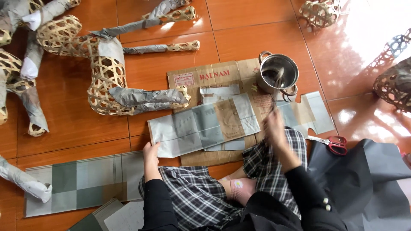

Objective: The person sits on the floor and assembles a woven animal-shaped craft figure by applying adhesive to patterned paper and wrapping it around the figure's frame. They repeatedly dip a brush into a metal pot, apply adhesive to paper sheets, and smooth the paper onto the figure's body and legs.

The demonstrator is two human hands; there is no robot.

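Observation:
I sit on an orange tiled floor in checked trousers. My left hand [150,155] presses down the near left corner of a long grey and brown paper strip [201,124] that lies on flattened cardboard [209,75]. My right hand [275,128] is blurred with motion above the strip's right end and grips a thin brush [274,96] whose tip points toward a small steel pot [278,72] holding dark liquid. Whether the brush touches the paper I cannot tell.
A woven bamboo animal frame [105,72], partly wrapped in grey paper, lies at the left. Red-handled scissors [334,143] rest right of my knee beside dark grey paper sheets [364,179]. Another paper strip [81,179] lies lower left. Bamboo baskets [394,85] stand at the right.

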